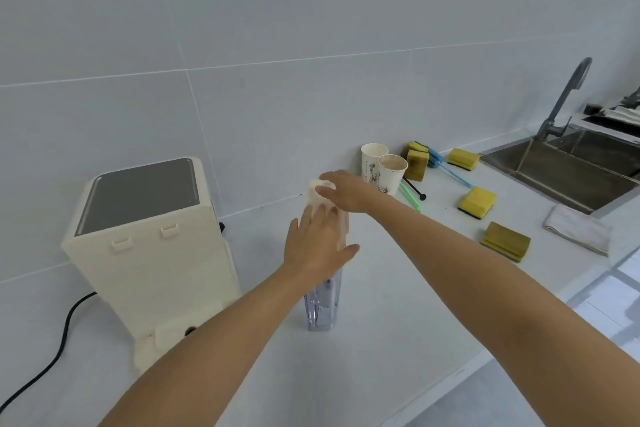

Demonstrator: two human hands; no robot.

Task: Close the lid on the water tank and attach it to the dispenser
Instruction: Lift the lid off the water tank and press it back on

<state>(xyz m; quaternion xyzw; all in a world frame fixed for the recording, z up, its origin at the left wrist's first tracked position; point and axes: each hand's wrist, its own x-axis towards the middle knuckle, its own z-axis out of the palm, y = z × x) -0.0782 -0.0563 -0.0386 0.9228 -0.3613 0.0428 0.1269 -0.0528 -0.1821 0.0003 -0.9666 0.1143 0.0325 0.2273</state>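
Observation:
A clear water tank (322, 305) stands upright on the white counter (398, 288), right of the cream dispenser (152, 253). Its cream lid (313, 192) lies on top of the tank. My left hand (317, 246) lies flat on the near part of the lid, fingers spread. My right hand (341, 191) rests palm-down on the far end of the lid. Both hands hide most of the lid, so I cannot tell whether it is fully seated. The dispenser shows its back, with two small clips and a base ledge.
Two paper cups (382, 168) stand by the wall behind the tank. Several yellow sponges (476, 201), a blue brush (450, 172) and a green stick lie to the right. A folded cloth (576, 232), sink (568, 170) and faucet (564, 97) are far right. A black cord (52, 350) trails left.

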